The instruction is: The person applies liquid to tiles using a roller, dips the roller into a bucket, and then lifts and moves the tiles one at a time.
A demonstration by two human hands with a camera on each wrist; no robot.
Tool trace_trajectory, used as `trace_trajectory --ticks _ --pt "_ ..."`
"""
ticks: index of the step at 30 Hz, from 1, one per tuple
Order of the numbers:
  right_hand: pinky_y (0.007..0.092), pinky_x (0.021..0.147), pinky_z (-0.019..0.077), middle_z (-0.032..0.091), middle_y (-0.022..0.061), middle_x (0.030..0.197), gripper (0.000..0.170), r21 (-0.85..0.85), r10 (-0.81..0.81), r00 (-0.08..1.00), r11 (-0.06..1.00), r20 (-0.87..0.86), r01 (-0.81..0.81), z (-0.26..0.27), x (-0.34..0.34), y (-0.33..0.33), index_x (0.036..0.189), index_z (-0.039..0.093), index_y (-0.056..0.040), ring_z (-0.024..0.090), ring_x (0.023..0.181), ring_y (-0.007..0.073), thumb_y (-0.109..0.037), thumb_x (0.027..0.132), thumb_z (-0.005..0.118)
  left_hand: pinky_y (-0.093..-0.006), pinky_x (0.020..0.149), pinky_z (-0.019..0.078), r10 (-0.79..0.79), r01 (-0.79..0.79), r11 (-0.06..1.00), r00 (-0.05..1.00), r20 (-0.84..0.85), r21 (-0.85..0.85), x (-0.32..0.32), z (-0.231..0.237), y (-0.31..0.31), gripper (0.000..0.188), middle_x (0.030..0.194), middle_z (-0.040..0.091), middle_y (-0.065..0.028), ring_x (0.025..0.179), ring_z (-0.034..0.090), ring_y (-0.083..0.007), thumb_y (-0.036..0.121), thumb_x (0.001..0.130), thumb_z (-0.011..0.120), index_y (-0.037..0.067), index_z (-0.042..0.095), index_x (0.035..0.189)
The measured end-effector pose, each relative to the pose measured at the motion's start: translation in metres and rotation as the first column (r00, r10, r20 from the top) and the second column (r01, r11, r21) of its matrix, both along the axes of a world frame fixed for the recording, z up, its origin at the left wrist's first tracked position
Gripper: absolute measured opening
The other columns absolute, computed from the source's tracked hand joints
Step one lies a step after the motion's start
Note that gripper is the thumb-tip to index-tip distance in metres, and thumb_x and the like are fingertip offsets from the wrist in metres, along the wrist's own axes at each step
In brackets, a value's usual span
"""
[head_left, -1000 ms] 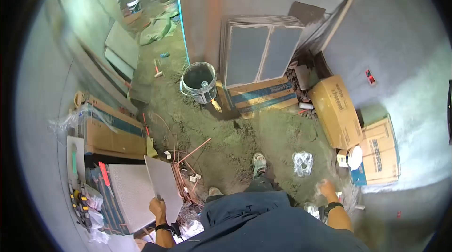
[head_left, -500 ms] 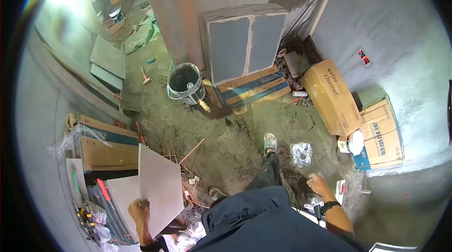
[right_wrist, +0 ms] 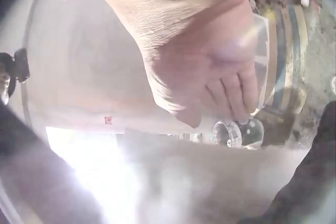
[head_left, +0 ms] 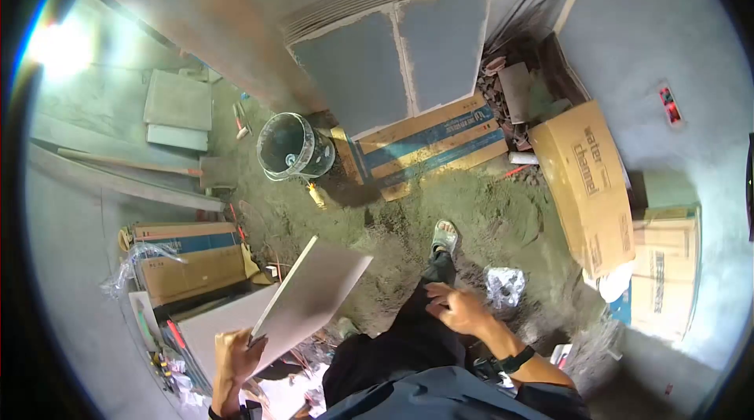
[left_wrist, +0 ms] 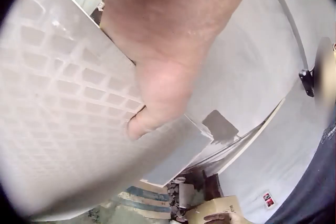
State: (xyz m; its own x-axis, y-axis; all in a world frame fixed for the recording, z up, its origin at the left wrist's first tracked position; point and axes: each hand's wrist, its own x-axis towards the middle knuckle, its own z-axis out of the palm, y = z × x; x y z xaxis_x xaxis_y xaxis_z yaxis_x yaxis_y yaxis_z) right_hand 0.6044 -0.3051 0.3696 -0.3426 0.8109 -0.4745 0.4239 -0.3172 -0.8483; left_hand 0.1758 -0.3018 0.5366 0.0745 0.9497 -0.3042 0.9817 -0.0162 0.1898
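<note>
our left hand (head_left: 238, 352) pinches the tile (head_left: 316, 300) jutting ahead of its fingers, likely mid-lift; right hand (head_left: 462, 311), fingers loose, should help.

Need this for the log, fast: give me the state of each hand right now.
Left hand: closed, holding the tile by its edge.
Right hand: open, fingers relaxed, holding nothing.
</note>
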Motion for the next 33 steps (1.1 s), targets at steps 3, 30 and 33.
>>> trace_trajectory --ticks 3,30,33 --pt "0.0377 0.091 0.0518 0.064 0.0186 0.121 0.054 -0.113 -0.048 0.977 0.993 -0.208 0.024 0.025 0.024 0.035 0.134 0.047 0.0003 0.066 0.106 0.0294 -0.020 0.088 0.067 -0.0404 0.050 0.0454 0.012 -0.019 0.999 0.975 0.221 0.027 0.057 -0.012 0.037 0.016 0.062 0.060 -0.0174 0.055 0.061 -0.0342 0.016 0.076 0.074 0.002 0.066 0.075" --pt "0.0374 0.080 0.0563 0.062 0.0034 0.109 0.035 -0.619 -0.935 0.313 0.346 -0.166 0.705 0.070 0.062 0.334 0.120 0.056 -0.0134 0.062 0.097 0.0182 -0.029 0.090 0.062 -0.0363 0.063 0.0535 -0.740 0.693 0.671 0.646 0.186 0.263 0.260 -0.098 0.390 0.011 0.072 0.066 -0.0063 0.068 0.067 -0.0228 0.016 0.081 0.058 0.007 0.063 0.081" --pt "0.0388 0.083 0.0563 0.062 0.0067 0.110 0.027 -0.714 -0.954 0.266 0.284 -0.141 0.640 0.060 0.046 0.359 0.117 0.055 -0.0106 0.062 0.101 0.0204 -0.022 0.094 0.054 -0.0356 0.064 0.0542 -0.766 0.750 0.642 0.624 0.154 0.159 0.241 -0.105 0.418 0.012 0.073 0.066 -0.0069 0.069 0.068 -0.0218 0.017 0.079 0.058 0.006 0.063 0.081"
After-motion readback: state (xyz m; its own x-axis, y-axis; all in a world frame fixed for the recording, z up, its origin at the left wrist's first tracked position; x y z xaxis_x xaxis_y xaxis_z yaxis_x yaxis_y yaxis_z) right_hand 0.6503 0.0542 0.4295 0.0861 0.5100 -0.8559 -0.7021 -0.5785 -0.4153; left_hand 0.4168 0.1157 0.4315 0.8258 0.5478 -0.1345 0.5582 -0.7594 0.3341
